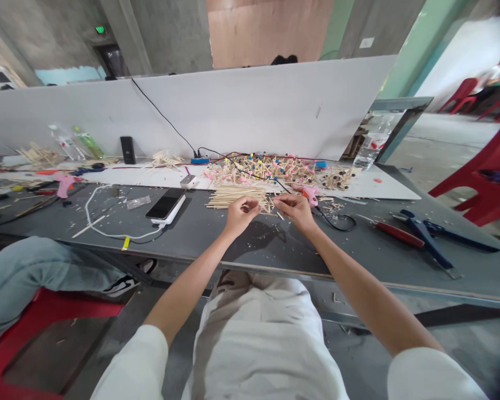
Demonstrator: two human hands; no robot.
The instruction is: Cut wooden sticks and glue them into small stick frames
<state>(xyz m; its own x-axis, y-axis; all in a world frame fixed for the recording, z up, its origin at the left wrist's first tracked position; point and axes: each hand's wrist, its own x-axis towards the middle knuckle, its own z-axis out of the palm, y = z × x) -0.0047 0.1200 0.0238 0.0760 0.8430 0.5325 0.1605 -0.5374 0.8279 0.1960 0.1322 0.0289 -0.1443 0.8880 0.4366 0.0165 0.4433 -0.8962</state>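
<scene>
Fingers (255, 211) of L hand (239, 214) & R hand (299, 210) curled nr sticks (231, 196) on counter (202, 225); can't tell if tips meet or grip.

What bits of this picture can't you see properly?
Head view throughout:
Whether the left hand and right hand pinch anything: too small to tell.
Print on the far-right bottle: too small.
The upper body above the jeans: cut off by the left edge.
What the dark shape is: the white panel hides the rest.
</scene>
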